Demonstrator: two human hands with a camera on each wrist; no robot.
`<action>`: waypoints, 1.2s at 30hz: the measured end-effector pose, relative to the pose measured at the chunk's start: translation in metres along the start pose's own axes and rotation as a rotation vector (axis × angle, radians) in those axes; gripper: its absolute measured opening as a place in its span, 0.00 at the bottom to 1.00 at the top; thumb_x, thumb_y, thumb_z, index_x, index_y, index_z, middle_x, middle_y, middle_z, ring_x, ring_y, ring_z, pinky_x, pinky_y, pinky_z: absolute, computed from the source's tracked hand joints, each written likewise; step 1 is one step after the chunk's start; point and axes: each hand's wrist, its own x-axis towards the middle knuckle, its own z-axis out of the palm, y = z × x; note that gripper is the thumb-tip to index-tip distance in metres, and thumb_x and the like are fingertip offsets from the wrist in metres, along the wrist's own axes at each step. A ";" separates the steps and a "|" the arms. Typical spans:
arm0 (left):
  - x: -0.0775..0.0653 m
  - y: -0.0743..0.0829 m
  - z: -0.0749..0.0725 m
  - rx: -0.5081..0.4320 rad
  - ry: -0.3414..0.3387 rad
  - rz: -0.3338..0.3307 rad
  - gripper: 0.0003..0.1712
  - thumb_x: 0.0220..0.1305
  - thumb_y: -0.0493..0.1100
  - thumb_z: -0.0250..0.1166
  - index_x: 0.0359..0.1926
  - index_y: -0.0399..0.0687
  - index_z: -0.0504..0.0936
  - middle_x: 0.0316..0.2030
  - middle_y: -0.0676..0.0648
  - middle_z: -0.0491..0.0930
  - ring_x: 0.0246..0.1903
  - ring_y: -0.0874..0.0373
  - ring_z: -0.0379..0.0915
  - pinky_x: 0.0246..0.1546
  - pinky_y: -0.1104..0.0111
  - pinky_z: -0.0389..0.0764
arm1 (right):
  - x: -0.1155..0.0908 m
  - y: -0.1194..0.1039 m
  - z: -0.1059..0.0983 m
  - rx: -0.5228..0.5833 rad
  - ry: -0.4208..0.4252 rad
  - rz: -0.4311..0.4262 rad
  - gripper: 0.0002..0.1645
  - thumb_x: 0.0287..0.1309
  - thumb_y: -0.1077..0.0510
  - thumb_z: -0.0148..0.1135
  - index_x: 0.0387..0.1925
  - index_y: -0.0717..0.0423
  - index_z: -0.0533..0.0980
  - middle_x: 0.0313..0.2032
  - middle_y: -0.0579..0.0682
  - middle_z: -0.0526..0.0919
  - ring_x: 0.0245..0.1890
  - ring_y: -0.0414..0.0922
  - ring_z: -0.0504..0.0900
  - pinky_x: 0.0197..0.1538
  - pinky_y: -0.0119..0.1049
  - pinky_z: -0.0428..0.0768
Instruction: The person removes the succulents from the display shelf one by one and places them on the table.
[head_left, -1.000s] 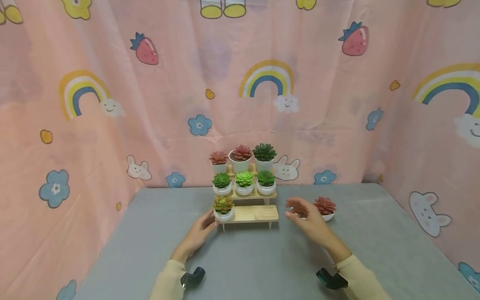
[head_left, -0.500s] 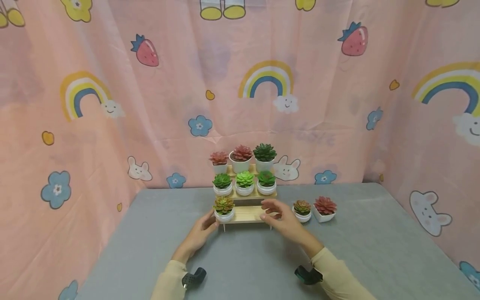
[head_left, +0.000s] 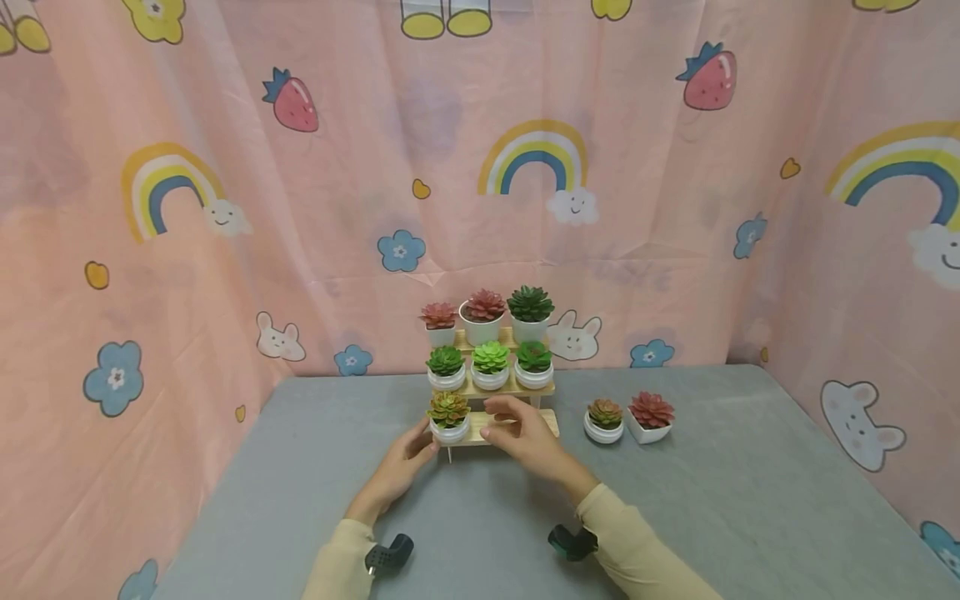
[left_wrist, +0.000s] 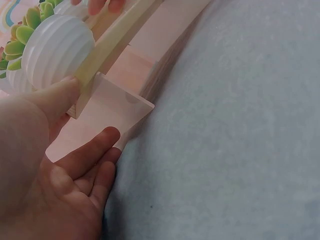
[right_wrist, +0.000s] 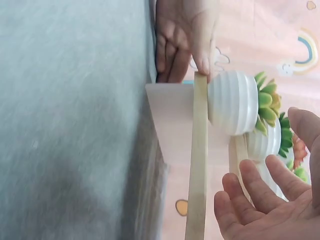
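My left hand (head_left: pixel 392 477) is at the left end of a tiered wooden stand (head_left: pixel 549 423). In the left wrist view its thumb touches the end of the lowest shelf (left_wrist: pixel 112 47), beside a ribbed white pot (left_wrist: pixel 59 52). The fingers lie loosely by the pale side panel (left_wrist: pixel 115 100). That pot carries a yellow-green succulent (head_left: pixel 448 408) and sits on the left of the lowest shelf. My right hand (head_left: pixel 534 443) hovers in front of the same shelf, fingers spread and holding nothing; in the right wrist view the palm (right_wrist: pixel 280 212) faces the stand.
Several potted succulents, green (head_left: pixel 490 358) and red (head_left: pixel 483 306), fill the upper two tiers. On the grey table (head_left: pixel 750 500), right of the stand, are a reddish-green succulent (head_left: pixel 603 414) and a red one (head_left: pixel 651 411) in white pots. A pink printed curtain (head_left: pixel 337 208) hangs behind.
My right hand has moved left from beside the two loose pots to the front of the lowest shelf, uncovering those pots. The left hand has stayed at the stand's left end.
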 end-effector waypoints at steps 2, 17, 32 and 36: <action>0.000 0.000 0.000 -0.008 0.001 0.001 0.37 0.77 0.44 0.57 0.79 0.42 0.54 0.72 0.31 0.66 0.71 0.35 0.64 0.71 0.44 0.66 | 0.003 -0.001 0.005 0.000 0.004 -0.001 0.25 0.66 0.62 0.64 0.61 0.68 0.72 0.60 0.69 0.77 0.62 0.63 0.76 0.64 0.56 0.76; 0.000 -0.003 -0.002 -0.002 -0.019 0.019 0.37 0.77 0.46 0.56 0.80 0.44 0.53 0.72 0.32 0.66 0.72 0.36 0.64 0.71 0.45 0.67 | 0.019 -0.005 0.032 0.011 0.004 0.067 0.35 0.61 0.58 0.69 0.66 0.67 0.70 0.63 0.66 0.77 0.65 0.61 0.76 0.70 0.58 0.71; 0.001 -0.004 -0.001 -0.013 -0.016 0.033 0.37 0.77 0.45 0.57 0.79 0.43 0.54 0.71 0.31 0.67 0.71 0.36 0.65 0.70 0.46 0.69 | 0.024 0.000 0.050 -0.142 0.112 0.067 0.40 0.53 0.48 0.76 0.64 0.60 0.74 0.58 0.61 0.83 0.61 0.58 0.80 0.64 0.57 0.76; 0.001 -0.005 -0.001 -0.018 -0.015 0.030 0.37 0.77 0.45 0.57 0.79 0.42 0.54 0.71 0.31 0.67 0.71 0.35 0.64 0.70 0.45 0.68 | 0.026 -0.001 0.053 -0.152 0.125 0.116 0.40 0.52 0.48 0.76 0.65 0.57 0.74 0.60 0.59 0.82 0.63 0.58 0.78 0.66 0.61 0.72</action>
